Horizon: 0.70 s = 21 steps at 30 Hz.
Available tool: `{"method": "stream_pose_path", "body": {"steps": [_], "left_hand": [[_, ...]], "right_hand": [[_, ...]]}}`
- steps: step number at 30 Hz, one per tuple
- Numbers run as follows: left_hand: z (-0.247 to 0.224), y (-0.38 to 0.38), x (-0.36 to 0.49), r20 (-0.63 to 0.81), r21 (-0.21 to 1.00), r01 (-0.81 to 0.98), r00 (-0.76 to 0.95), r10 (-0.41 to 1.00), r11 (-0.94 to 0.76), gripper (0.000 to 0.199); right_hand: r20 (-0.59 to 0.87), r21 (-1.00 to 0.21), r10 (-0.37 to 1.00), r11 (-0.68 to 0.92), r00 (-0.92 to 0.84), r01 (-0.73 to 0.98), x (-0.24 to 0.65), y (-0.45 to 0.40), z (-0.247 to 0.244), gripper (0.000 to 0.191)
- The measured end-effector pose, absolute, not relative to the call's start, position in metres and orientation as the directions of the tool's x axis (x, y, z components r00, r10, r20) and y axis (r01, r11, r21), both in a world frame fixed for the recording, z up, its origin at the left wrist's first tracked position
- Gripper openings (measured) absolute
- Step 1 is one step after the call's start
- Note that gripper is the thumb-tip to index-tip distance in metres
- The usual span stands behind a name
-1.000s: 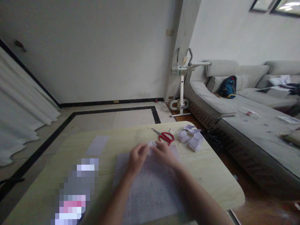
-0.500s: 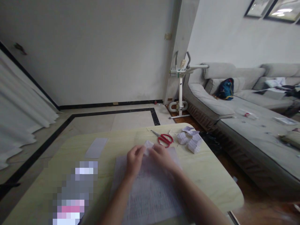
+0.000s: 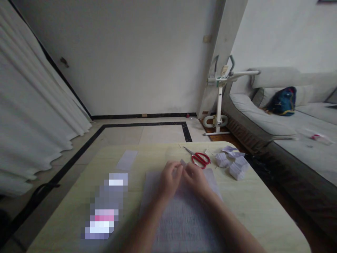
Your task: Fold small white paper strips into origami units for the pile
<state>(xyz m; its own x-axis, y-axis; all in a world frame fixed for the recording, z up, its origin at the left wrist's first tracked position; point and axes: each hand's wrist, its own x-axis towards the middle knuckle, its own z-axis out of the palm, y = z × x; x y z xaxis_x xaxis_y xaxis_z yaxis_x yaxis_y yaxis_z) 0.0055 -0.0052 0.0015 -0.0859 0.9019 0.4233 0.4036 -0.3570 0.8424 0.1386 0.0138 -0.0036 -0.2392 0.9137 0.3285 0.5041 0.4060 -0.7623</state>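
My left hand (image 3: 170, 174) and my right hand (image 3: 194, 175) meet above a large printed sheet (image 3: 184, 221) on the table. Between their pinched fingertips is a small piece of white paper (image 3: 183, 162); only a corner of it shows, the rest hidden by the fingers. Just beyond my right hand lies a pair of red-handled scissors (image 3: 200, 160), blades pointing to the far left. Several folded paper pieces (image 3: 238, 168) sit in a cluster to the right of the scissors.
A blank paper strip (image 3: 127, 160) lies on the pale table (image 3: 263, 211) at the left, with a pixelated area nearer me. Past the table stand a white exercise machine (image 3: 219, 102) and a grey sofa (image 3: 310, 151) holding a blue bag (image 3: 283, 102). A white curtain (image 3: 39, 105) hangs at left.
My view has swung left, so everything appears shifted right. My hands have drawn closer together, and less of the small paper shows between them.
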Motion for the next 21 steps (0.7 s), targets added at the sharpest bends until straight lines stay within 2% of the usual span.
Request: {"method": "stream_pose_path", "body": {"steps": [6,13,16,21], "left_hand": [[0.0028,-0.0095,0.0087,0.246,0.938,0.256,-0.011,0.969,-0.235,0.025],[0.0010,-0.0051,0.0044,0.267,0.923,0.306,-0.078,0.961,-0.232,0.024],[-0.0010,-0.0020,0.0023,0.269,0.923,0.320,-0.132,0.954,-0.216,0.023],[-0.0047,-0.0001,0.0018,0.285,0.917,0.325,-0.131,0.950,-0.230,0.023]], "right_hand": [[0.372,-0.725,0.862,0.502,-0.345,0.472,0.1380,0.0078,0.0031,0.012],[0.343,-0.742,0.858,0.497,-0.382,0.451,0.1372,0.0062,0.0038,0.013],[0.324,-0.777,0.887,0.447,-0.327,0.443,0.1388,0.0074,0.0030,0.014],[0.345,-0.818,0.913,0.406,-0.219,0.408,0.1423,0.0120,0.0025,0.014]]}}
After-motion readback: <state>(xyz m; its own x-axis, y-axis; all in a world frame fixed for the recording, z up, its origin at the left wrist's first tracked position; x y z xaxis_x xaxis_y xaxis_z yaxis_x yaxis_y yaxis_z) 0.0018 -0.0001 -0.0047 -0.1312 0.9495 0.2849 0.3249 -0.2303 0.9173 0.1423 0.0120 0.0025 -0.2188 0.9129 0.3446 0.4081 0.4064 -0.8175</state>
